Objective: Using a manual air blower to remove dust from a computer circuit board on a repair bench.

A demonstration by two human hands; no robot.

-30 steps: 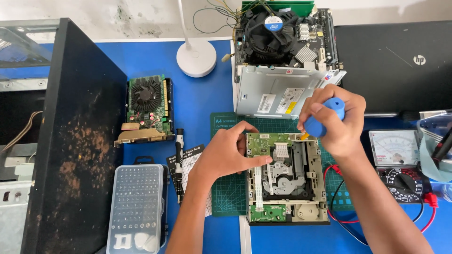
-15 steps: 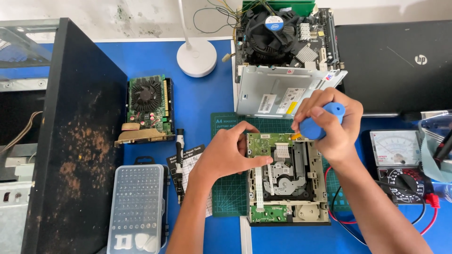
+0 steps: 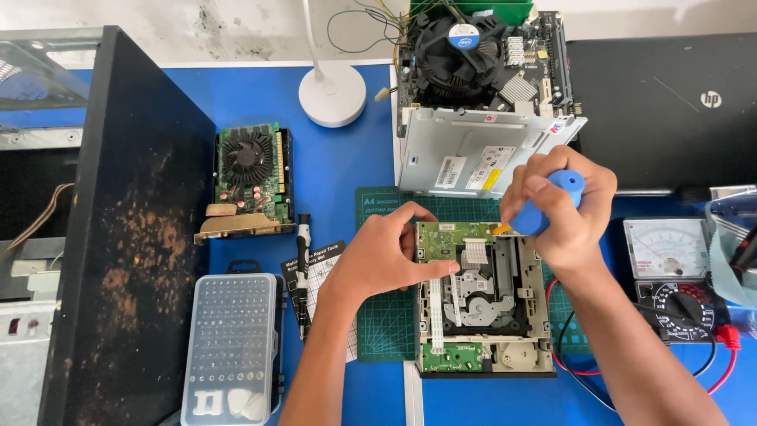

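An opened optical drive (image 3: 481, 315) with a green circuit board lies on a green cutting mat (image 3: 386, 323). My left hand (image 3: 378, 256) rests on the drive's left edge, thumb on the circuit board. My right hand (image 3: 564, 205) grips a blue-handled screwdriver (image 3: 552, 201), held upright over the drive's far right corner; its tip is hidden behind the fingers. The drive's grey metal cover (image 3: 481, 154) lies just beyond the drive.
A motherboard with a fan cooler (image 3: 481, 55) sits at the back, a black laptop (image 3: 662, 110) on the right, a multimeter (image 3: 670, 276) with red leads beside the drive. A graphics card (image 3: 248, 177), bit set case (image 3: 233, 347), small screwdriver (image 3: 303, 268), white lamp base (image 3: 331, 95) and black computer case (image 3: 118, 229) are on the left.
My right hand with the screwdriver has shifted slightly left and down toward the drive's far right corner. My left hand stays on the drive.
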